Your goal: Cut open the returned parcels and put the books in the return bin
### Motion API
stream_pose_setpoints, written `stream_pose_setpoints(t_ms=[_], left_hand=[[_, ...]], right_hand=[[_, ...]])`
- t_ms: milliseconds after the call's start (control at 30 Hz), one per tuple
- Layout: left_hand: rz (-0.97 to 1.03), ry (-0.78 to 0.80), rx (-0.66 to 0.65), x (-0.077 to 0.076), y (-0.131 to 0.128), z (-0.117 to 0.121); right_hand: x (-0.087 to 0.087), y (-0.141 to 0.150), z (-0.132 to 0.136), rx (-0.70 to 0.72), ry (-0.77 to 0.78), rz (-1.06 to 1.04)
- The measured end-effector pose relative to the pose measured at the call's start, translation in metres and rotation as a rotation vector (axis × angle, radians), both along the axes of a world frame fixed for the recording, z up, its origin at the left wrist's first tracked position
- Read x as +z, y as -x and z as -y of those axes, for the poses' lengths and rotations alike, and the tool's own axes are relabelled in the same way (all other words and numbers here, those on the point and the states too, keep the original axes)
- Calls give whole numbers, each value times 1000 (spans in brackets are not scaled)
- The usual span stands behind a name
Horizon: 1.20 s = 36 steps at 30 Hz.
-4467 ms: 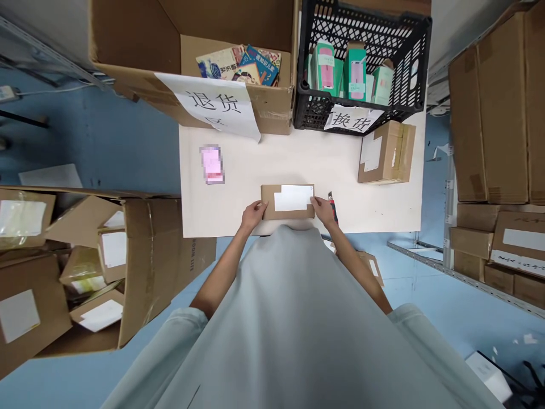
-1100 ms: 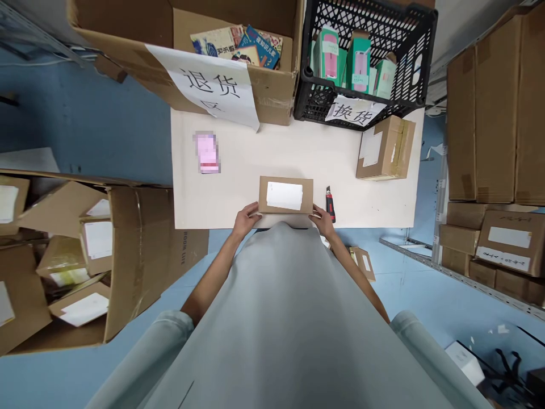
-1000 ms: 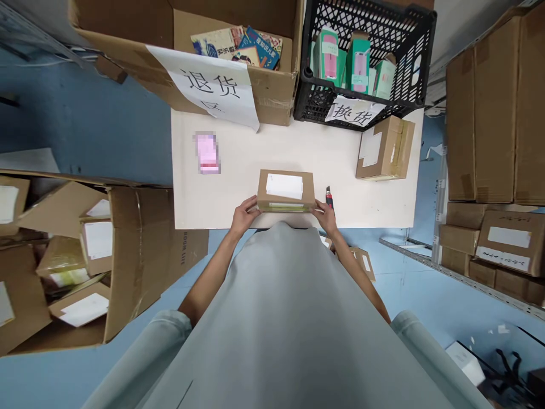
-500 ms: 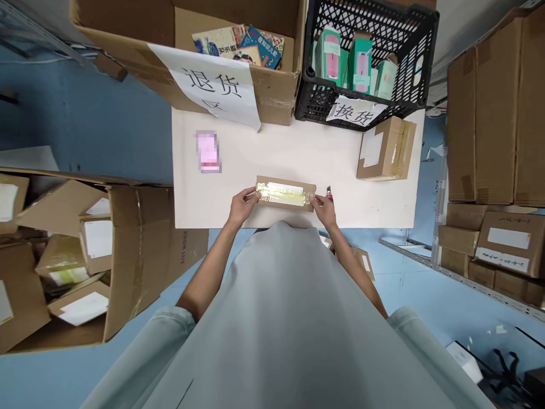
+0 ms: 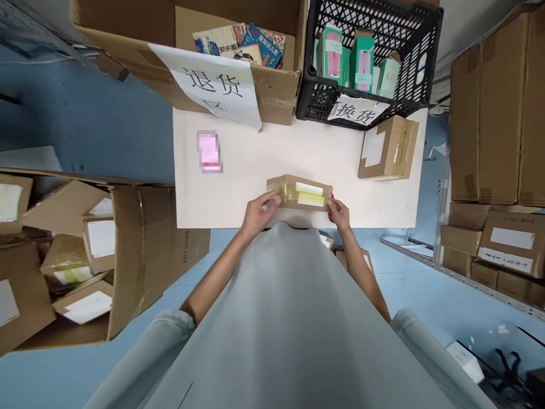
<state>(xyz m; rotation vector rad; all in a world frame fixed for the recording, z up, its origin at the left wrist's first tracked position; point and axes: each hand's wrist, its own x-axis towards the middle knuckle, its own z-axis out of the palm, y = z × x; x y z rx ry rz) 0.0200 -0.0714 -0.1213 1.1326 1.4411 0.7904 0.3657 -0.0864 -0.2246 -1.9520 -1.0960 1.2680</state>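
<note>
A small cardboard box (image 5: 300, 193) lies turned up on the white table (image 5: 238, 170) near its front edge, its taped side with a pale label facing me. My left hand (image 5: 258, 211) grips the box's left end, thumb and fingers pinched on it. My right hand (image 5: 339, 213) sits at the box's right end, its fingers curled over a red utility knife (image 5: 331, 199), of which only small red parts show.
At the table's back stand a big carton (image 5: 272, 96) with a paper sign and books, and a black crate (image 5: 366, 102) with green boxes. A taped box (image 5: 387, 149) sits at right, a pink item (image 5: 209, 151) at left. Cartons of parcels flank the table.
The box was tipped up from lying label-up onto its side, then shifted to the right. My right hand left the box's end and closed over the knife.
</note>
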Motion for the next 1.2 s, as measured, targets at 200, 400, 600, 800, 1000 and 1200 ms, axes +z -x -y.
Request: stream_pose_setpoints(t_ms=[200,400,600,800,1000,1200], left_hand=[[13,-95,-236,26,-30,3],[-39,-72,-177,23,-24,2],[-220,-2,50,-1,4,2],[-278,240,216,-52,33,-5],[-83,266,344,-71,52,-4],[8,365,517,-71,90,11]], right_hand=[[-3,-15,-1,-107,32,38],[0,-11,-7,-107,14,20],[7,12,-10,-21,1,-33],[16,56,-16,64,-38,27],[54,82,-11,304,-166,337],[90,146,-18,514,-388,477]])
